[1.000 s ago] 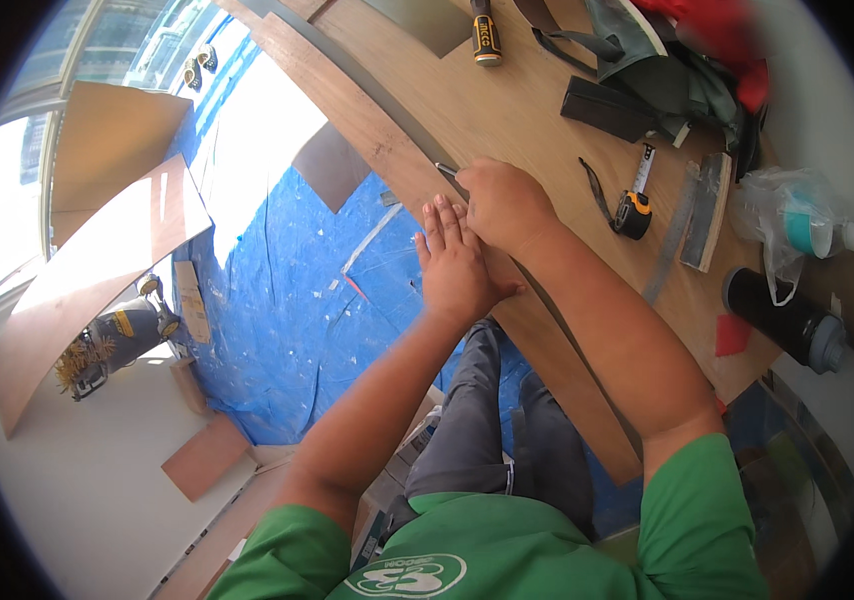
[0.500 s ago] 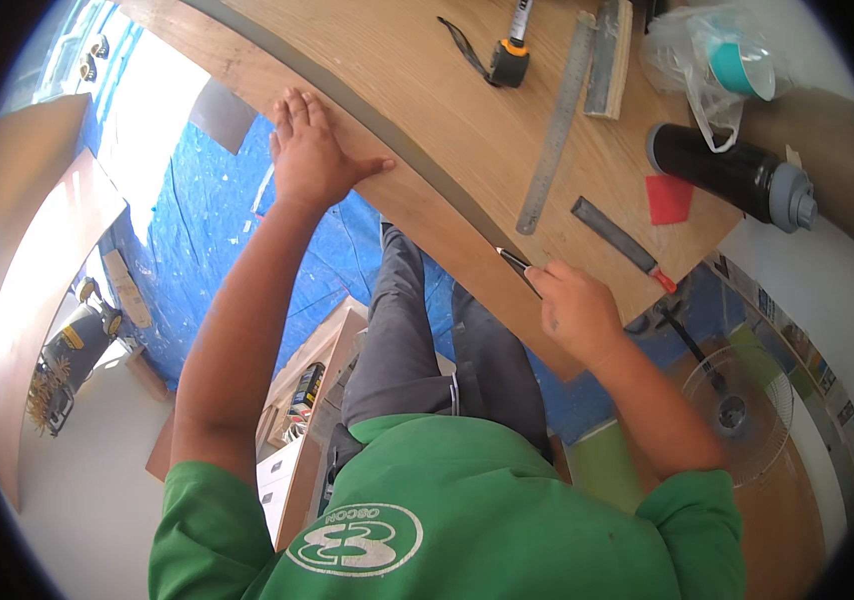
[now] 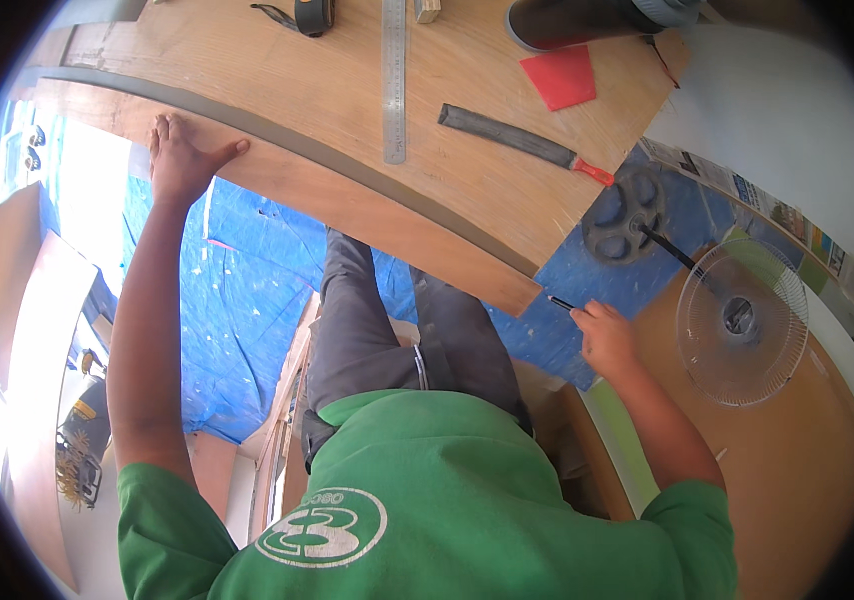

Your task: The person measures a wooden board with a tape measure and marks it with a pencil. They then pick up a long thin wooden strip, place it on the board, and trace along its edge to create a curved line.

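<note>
My left hand lies with fingers spread and thumb out on a long, narrow wooden board. The board runs along the near edge of the wooden worktop, with a grey strip between them. In my right hand is a slim dark pencil, its light tip pointing left, just off the board's right end. On the worktop rest a steel ruler, a flat file with a red handle, and a red square piece.
A black bottle and a tape measure sit at the far side. To the right stands a fan with a round cage. Blue tarp covers the floor under the board. Curved panels lean at left.
My right hand has drawn the pencil from over the board to beyond its right end. My view has shifted right, so the worktop tools appear farther up and left. The left hand stays on the board.
</note>
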Motion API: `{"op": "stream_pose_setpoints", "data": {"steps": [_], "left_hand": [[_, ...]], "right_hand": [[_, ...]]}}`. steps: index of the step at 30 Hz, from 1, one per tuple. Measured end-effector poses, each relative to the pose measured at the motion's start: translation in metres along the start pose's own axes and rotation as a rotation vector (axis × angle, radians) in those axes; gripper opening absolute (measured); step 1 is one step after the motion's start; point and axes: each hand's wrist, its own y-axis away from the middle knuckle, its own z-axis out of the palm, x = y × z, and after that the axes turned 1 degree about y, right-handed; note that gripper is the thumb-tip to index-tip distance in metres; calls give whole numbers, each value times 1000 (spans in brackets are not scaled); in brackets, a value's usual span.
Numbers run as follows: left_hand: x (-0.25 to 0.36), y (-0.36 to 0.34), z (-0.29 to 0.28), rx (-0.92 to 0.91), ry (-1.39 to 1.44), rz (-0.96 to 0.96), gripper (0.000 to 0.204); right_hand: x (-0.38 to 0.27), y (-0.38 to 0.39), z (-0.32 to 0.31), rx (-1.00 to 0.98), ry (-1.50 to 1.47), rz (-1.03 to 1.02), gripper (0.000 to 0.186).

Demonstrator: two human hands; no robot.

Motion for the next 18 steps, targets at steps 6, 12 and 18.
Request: {"op": "stream_pose_setpoints", "data": {"steps": [6, 12, 18], "left_hand": [[1, 4, -8, -23, 4, -15, 141], [7, 7, -4, -28, 62, -38, 143], [4, 20, -6, 38, 542, -151, 144]], "right_hand": [[10, 30, 24, 128, -332, 455, 34], [-14, -21, 125, 246, -1357, 898, 36], [-81, -48, 131, 395, -1775, 933, 33]]}}
